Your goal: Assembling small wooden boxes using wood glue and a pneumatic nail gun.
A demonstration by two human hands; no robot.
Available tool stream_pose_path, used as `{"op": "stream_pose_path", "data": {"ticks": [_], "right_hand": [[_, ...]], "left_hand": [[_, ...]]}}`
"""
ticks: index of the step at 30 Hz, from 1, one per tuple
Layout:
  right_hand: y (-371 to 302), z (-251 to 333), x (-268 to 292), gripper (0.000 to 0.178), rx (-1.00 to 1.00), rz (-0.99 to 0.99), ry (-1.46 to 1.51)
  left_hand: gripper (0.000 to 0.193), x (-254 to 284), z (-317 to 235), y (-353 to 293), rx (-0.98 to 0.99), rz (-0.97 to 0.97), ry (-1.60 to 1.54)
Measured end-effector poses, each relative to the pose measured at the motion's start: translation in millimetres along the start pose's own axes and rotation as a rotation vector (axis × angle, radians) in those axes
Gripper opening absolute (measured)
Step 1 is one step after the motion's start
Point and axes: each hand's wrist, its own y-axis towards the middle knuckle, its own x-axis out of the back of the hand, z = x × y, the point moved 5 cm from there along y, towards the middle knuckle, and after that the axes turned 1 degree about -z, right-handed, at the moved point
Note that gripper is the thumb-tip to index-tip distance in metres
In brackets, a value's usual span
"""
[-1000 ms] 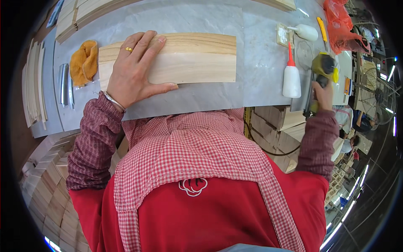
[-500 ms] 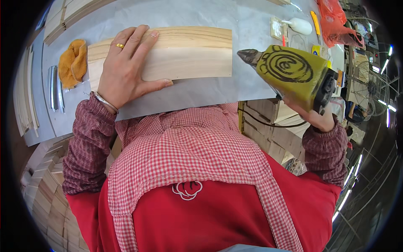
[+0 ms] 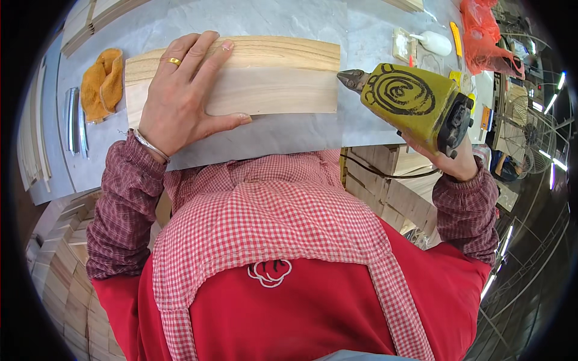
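Observation:
A pale wooden board [image 3: 283, 90] lies on the grey worktop, with a darker-grained strip along its far side. My left hand [image 3: 180, 99] is laid across its left part, fingers reaching the far edge and thumb extended along the near edge, holding it. In my right hand [image 3: 454, 163] is a yellow-green nail gun [image 3: 404, 99] with black drawn rings on its side. Its dark nose points left, right at the board's right end; whether it touches cannot be made out. The tool's body hides most of my right fingers.
At left lie an orange cloth glove [image 3: 102, 87] and metal staple strips [image 3: 73, 120]. Stacked wooden boards [image 3: 111, 12] stand at the back left. A white squeeze bottle [image 3: 435, 43], a yellow cutter knife [image 3: 456, 39] and a red plastic bag [image 3: 480, 30] lie back right. A dark hose [image 3: 385, 174] runs below the worktop edge.
The nail gun has moved slightly left, and its nose has come up to the board's right end. My left hand has stayed in place on the board.

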Motion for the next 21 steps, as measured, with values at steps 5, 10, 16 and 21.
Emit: {"op": "stream_pose_path", "data": {"ticks": [5,10,16,21], "right_hand": [[3.6,4.3,0.7,0.033,0.123,0.001,-0.072],[9.3,10.6,3.8,0.034,0.203,0.086,-0.222],[14.4,11.8,6.7,0.034,0.148,0.100,-0.185],[11.6,19.3,10.3,0.030,-0.276,0.032,0.228]], "left_hand": [[0.083,-0.8,0.2,-0.1,-0.002,0.000,0.017],[0.082,0.3,-0.3,0.7,-0.001,-0.001,0.003],[0.086,0.5,0.4,1.0,0.004,0.001,-0.015],[0.089,-1.9,2.0,-0.9,0.014,0.014,-0.011]]}}
